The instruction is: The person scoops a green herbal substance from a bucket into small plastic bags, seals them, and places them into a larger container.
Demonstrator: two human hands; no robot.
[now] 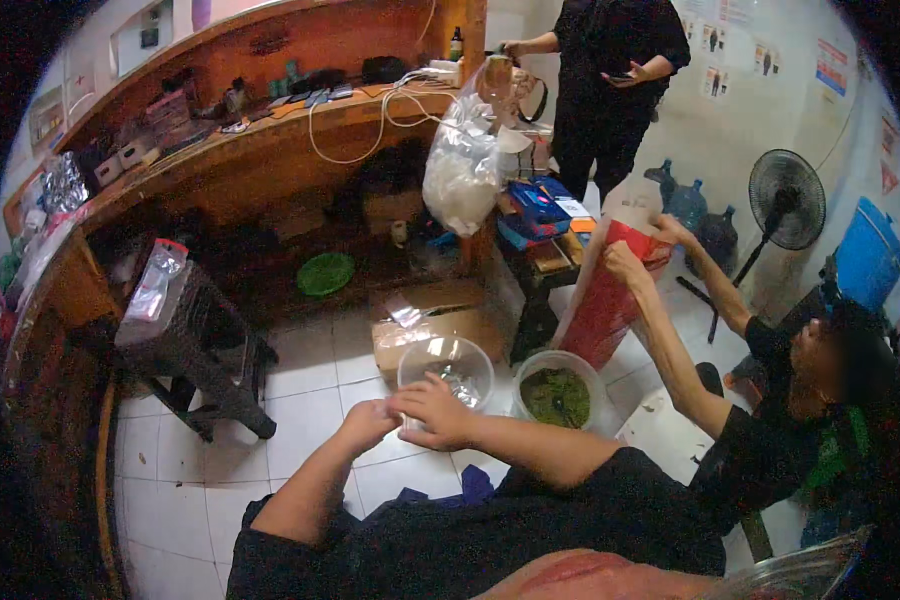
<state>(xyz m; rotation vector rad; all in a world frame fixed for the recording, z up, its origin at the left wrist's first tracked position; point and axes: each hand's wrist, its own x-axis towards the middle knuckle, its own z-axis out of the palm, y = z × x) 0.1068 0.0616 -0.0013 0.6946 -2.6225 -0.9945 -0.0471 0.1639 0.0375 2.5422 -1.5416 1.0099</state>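
My left hand and my right hand meet in front of me, fingers closed together. Something small and pale shows between them, too little of it to name. Just beyond them is a clear plastic tub with shiny silvery pieces inside, partly covered by my right hand. To the right, close to my right forearm, stands a second tub holding green leafy flakes and a dark utensil.
A co-worker on the right grips a tall red-and-white sack. Another person stands behind. A cardboard box lies beyond the tubs. At left, a dark stool bears plastic bags. A wooden counter, hanging bag and fan surround the floor.
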